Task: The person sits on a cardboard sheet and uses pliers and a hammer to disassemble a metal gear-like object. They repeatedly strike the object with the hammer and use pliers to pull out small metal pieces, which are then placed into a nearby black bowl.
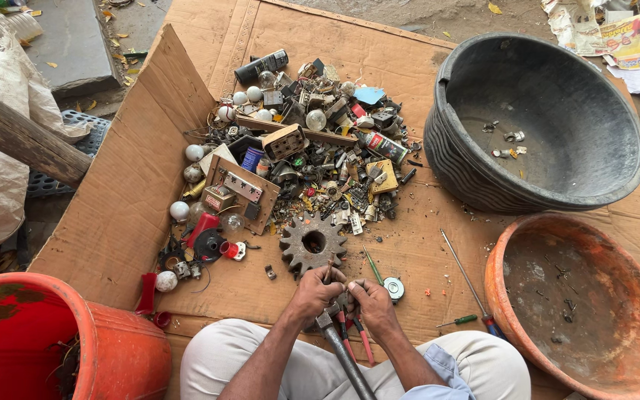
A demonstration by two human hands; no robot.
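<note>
At the cardboard sheet's (pixel 424 244) near edge, both hands, left hand (pixel 315 291) and right hand (pixel 372 302), clamp red-handled pliers (pixel 350 330) on a small part, apparently prying it apart.

Left hand (pixel 315 292) and right hand (pixel 371 302) meet over red-handled pliers (pixel 351 331) and a hammer (pixel 341 347), near a rusty gear (pixel 312 244) on cardboard (pixel 120 215).

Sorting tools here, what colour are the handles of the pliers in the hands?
Red, on the pliers; head view.
</note>
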